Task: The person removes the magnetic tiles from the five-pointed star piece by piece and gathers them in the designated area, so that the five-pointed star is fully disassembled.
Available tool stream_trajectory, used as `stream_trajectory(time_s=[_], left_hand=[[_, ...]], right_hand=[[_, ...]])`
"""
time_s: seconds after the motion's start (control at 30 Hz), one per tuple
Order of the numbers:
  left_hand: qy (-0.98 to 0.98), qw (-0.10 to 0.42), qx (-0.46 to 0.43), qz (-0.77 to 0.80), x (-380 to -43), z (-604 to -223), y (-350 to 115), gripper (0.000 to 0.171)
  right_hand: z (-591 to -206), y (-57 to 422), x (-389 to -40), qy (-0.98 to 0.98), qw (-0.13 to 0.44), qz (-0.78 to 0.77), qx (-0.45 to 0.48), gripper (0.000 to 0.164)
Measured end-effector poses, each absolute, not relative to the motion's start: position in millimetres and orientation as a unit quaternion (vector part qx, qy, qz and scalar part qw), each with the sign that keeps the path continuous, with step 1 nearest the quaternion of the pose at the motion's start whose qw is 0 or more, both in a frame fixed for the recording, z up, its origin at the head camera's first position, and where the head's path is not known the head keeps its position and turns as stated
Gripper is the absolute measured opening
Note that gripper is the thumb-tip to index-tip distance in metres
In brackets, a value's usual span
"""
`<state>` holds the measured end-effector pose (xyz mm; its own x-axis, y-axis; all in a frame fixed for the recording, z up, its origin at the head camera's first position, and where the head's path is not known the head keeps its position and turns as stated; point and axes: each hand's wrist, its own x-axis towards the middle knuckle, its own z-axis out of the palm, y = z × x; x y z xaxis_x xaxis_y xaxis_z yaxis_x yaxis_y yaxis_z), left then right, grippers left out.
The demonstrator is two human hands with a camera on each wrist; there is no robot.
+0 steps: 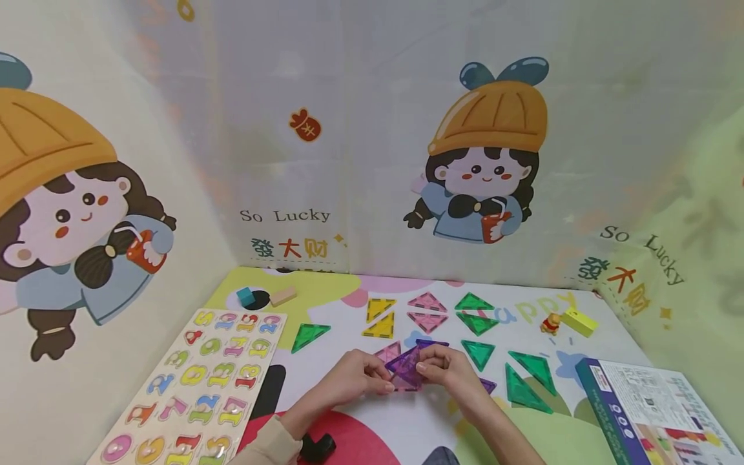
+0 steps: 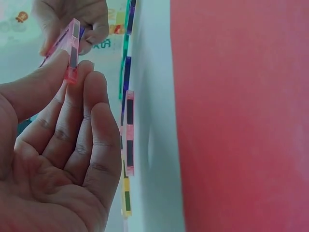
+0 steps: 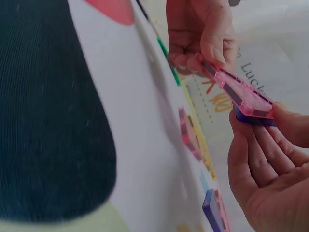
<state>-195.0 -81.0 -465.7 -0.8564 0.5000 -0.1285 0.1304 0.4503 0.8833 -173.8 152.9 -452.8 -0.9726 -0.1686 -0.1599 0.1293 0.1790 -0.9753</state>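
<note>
A pink triangular magnetic tile [image 3: 246, 94] and a purple one [image 3: 253, 119] lie face to face between my hands, raised off the table. In the head view the purple face shows foremost. My left hand [image 1: 351, 378] pinches one end of the pink tile between thumb and fingertips; its other fingers extend, as the left wrist view shows. My right hand [image 1: 453, 369] grips the other end of the pair, thumb on the pink side and fingers beneath the purple. Just beyond the hands lies a pink tile [image 1: 388, 352], partly hidden. Another purple tile [image 1: 487, 385] lies beside the right wrist.
Yellow tiles [image 1: 380, 318], pink tiles [image 1: 427, 312] and several green tiles [image 1: 478, 354] lie beyond and right of the hands. A number puzzle board [image 1: 194, 387] lies left, a printed box [image 1: 657, 407] right. At the back are a blue block [image 1: 245, 296], a bear figure [image 1: 549, 323] and a yellow block [image 1: 578, 322].
</note>
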Motion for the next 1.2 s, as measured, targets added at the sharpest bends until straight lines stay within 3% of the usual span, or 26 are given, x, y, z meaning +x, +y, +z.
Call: stream_trajectory(time_s=[0.57,0.83,1.2], left_hand=[[0.835,0.191,0.199,0.476,-195.8,-458.3,-90.3,0.008],[0.858,0.174,0.198,0.44,-212.1,-450.9,-121.7,0.008],[0.91,0.136,0.125,0.372,-229.8,-447.2,-178.3,0.009]], right_hand=[[-450.5,142.2,-169.7,0.77,0.055,-0.635,0.036,0.018],[-455.8,146.0,-174.2,0.777,0.031,-0.624,0.074,0.014],[-457.8,149.6,-175.1,0.767,0.067,-0.635,0.054,0.019]])
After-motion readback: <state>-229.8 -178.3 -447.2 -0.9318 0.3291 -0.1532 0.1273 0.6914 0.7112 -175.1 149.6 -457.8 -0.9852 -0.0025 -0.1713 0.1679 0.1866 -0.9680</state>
